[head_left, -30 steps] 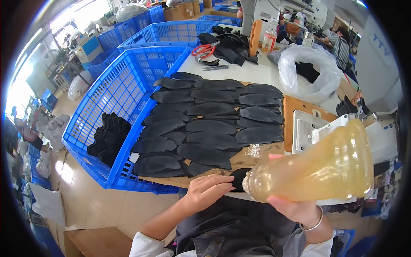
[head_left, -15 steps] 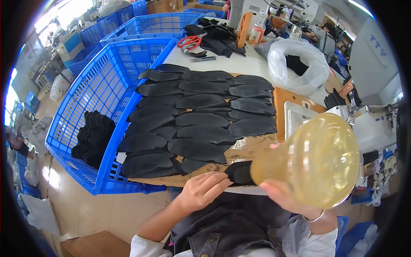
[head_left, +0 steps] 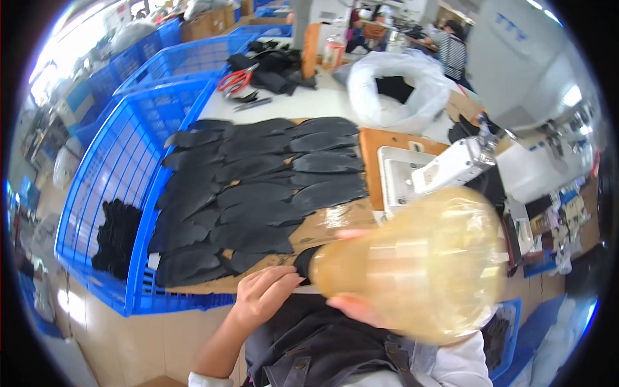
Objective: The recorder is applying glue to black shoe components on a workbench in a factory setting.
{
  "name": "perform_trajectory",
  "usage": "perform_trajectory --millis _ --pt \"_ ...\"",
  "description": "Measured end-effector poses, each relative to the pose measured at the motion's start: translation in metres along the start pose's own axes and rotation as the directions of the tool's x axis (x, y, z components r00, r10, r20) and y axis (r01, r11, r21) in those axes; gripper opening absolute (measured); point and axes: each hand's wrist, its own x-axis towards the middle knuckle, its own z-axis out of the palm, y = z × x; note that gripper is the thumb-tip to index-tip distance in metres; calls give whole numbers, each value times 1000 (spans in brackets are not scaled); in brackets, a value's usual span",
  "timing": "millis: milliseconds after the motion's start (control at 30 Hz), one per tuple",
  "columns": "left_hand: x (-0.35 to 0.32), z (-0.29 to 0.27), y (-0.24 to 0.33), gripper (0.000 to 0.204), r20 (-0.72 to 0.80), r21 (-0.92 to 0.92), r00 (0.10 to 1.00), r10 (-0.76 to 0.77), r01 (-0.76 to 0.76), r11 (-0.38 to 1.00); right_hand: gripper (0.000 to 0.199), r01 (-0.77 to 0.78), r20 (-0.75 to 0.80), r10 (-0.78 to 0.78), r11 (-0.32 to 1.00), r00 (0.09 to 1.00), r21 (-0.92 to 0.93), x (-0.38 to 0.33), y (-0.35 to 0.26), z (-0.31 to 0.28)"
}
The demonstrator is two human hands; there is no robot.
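My right hand (head_left: 358, 309) is wrapped round a translucent yellowish plastic bottle (head_left: 429, 267). The bottle is tipped, its broad rounded base toward me and its narrower end over a black piece (head_left: 306, 263); its mouth is hidden. That piece lies at the near edge of a cardboard sheet (head_left: 335, 227). My left hand (head_left: 263, 293) pinches the piece's left end, fingers closed. Farther up the sheet, several flat, leaf-shaped black pieces (head_left: 255, 192) lie in overlapping rows. Bottle and right hand are slightly blurred.
A blue crate (head_left: 138, 226) at left holds a stack of wavy black pieces (head_left: 117, 237). Beyond the rows are red-handled scissors (head_left: 236, 80), black scraps (head_left: 277, 72) and a white plastic bag (head_left: 398, 90). A white sewing machine (head_left: 454, 164) stands at right; a person (head_left: 451, 53) sits farther back.
The view has shifted, so the table and crate appear farther left. My right hand still grips the tipped bottle, and my left hand stays at the black piece's end.
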Motion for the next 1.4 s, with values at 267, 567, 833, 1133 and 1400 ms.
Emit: perform_trajectory --millis 267,567,833,1133,1400 --pt "19 -3 4 23 -6 127 1000 26 -25 992 60 -135 -281 219 947 934 290 -30 -6 -29" --pt "62 -9 42 40 81 150 994 -72 60 987 72 238 -445 -624 715 642 -658 -84 40 -121" --pt "115 36 67 28 458 171 884 -97 19 985 70 530 -491 -408 838 770 134 -74 82 -123" --pt "123 36 65 34 485 132 864 -133 78 988 69 472 -398 -283 695 873 541 -59 95 -117" --pt "125 49 62 44 586 103 810 21 -100 990 71 496 -502 -217 687 837 531 -58 96 -109"
